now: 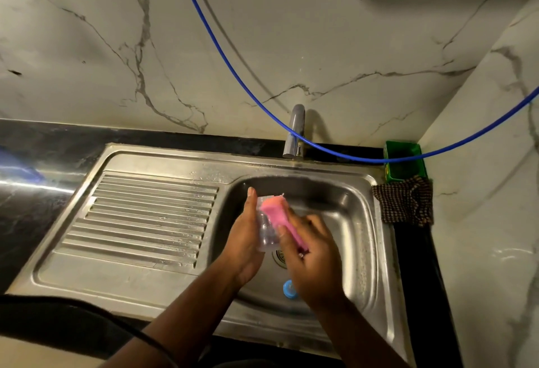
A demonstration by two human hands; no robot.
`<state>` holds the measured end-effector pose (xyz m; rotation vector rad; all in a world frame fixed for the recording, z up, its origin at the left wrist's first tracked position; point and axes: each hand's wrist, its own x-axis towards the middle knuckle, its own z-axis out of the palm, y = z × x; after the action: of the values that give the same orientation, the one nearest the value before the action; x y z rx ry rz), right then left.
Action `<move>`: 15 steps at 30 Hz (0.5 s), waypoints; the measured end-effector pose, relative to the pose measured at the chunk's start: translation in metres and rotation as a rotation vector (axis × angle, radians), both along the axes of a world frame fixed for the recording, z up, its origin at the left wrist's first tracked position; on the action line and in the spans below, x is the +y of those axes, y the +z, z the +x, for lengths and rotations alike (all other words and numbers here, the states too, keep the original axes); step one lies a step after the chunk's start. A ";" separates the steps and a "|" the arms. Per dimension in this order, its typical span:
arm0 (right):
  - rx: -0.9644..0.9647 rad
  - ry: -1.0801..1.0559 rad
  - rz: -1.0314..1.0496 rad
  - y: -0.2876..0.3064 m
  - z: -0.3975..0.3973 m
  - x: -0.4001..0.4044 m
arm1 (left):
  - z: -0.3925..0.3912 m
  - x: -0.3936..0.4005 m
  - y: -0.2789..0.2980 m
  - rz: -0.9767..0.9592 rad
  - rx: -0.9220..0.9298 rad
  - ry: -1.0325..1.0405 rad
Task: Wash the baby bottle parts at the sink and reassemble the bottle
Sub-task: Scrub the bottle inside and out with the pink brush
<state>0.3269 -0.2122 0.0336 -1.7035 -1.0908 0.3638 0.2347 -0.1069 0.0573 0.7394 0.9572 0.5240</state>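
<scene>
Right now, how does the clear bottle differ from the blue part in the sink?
The clear bottle is see-through and larger; the blue part is opaque and small. The bottle is held by the left hand and rubbed with the pink sponge by the right hand; the blue part lies untouched. Both are over the sink.

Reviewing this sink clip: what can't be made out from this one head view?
- Bottle: clear and blurred; the left hand and sponge cover much of it.
- Blue part in the sink: half hidden by the right hand; ring or cap, cannot tell.
- Tap: whether water is running, cannot tell.
- Green tub: contents too dark.
</scene>
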 end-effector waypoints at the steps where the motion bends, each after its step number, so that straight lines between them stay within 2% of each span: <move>1: 0.027 -0.053 -0.026 -0.003 0.005 0.002 | 0.001 -0.002 0.002 -0.011 0.003 0.008; 3: 0.072 -0.079 -0.039 -0.004 0.009 0.002 | 0.003 -0.003 0.001 -0.026 0.034 0.049; 6: -0.041 0.105 0.001 0.006 -0.009 -0.014 | 0.003 0.004 -0.005 -0.061 -0.011 0.135; 7: -0.052 0.107 -0.022 0.004 -0.009 -0.016 | 0.002 0.007 -0.006 -0.061 -0.013 0.151; 11: 0.090 -0.094 -0.064 -0.012 0.008 -0.006 | 0.004 0.008 -0.006 -0.033 0.042 0.169; 15: 0.073 0.074 -0.002 -0.004 -0.010 -0.016 | 0.003 0.005 -0.006 -0.031 0.073 0.148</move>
<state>0.3174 -0.2283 0.0301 -1.6424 -1.1026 0.4706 0.2379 -0.1020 0.0518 0.6664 1.0911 0.6132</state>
